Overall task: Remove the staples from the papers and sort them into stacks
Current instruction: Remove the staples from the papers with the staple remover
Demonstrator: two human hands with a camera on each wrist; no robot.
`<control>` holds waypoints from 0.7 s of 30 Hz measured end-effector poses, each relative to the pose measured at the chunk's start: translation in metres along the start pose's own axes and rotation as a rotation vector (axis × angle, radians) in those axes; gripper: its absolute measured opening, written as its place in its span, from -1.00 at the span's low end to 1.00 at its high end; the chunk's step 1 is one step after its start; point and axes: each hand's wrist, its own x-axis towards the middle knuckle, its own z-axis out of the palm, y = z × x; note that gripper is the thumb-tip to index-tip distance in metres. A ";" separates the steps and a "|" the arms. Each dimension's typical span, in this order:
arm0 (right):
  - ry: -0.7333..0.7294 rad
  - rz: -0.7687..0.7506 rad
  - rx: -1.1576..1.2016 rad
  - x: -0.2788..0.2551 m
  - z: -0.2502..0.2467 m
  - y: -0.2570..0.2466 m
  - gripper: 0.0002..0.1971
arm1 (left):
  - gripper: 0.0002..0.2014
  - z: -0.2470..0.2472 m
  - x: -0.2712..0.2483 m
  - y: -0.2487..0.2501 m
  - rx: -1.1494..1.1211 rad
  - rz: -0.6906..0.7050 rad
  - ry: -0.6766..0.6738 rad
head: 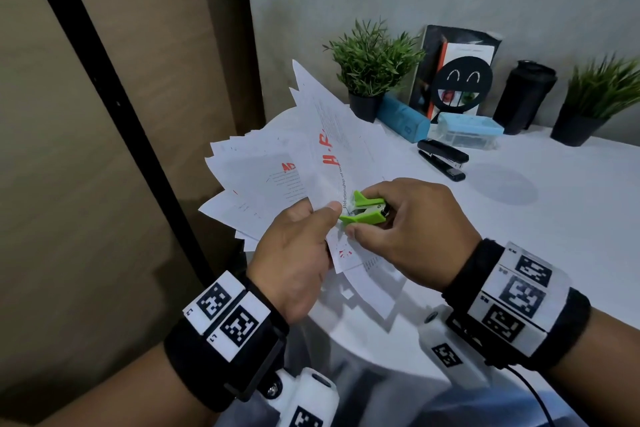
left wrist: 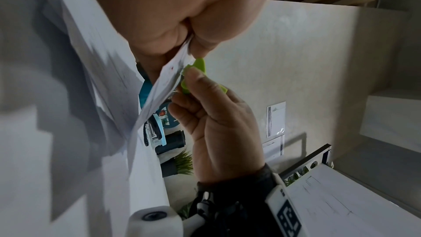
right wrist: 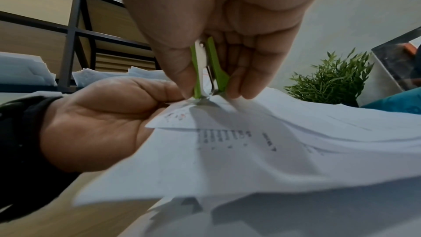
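Note:
A fanned bundle of white printed papers [head: 277, 180] with red headings is held above the left end of the white table [head: 554, 218]. My left hand [head: 298, 253] pinches the bundle near its corner, thumb on top. My right hand [head: 398, 229] squeezes a green staple remover [head: 367, 210], thumb and fingers on its wings. In the right wrist view the staple remover [right wrist: 209, 73] has its metal claws biting into the paper corner [right wrist: 205, 104], beside my left hand [right wrist: 107, 113]. The left wrist view shows the papers [left wrist: 164, 82] edge-on, with the green staple remover [left wrist: 198, 66] against them.
At the back of the table stand two potted plants [head: 374, 62], a black stapler [head: 443, 158], a blue case [head: 401, 120], a clear blue-lidded box [head: 467, 130], a black tumbler [head: 524, 97] and a smiley holder [head: 462, 83]. More paper stacks [right wrist: 27, 69] lie on shelves at the left.

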 end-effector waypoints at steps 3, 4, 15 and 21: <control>-0.007 -0.006 0.000 0.001 0.002 0.002 -0.75 | -0.71 0.000 0.001 -0.002 0.016 0.002 0.002; -0.005 -0.009 -0.003 0.001 0.002 0.003 -0.76 | -0.70 0.001 0.001 -0.002 0.023 0.000 0.001; -0.123 0.199 0.138 0.020 -0.011 0.028 -0.67 | -0.78 0.011 0.016 -0.006 0.154 -0.061 0.083; -0.468 0.255 0.239 0.015 -0.028 0.045 -0.71 | -0.75 0.022 0.023 -0.010 0.234 -0.100 0.138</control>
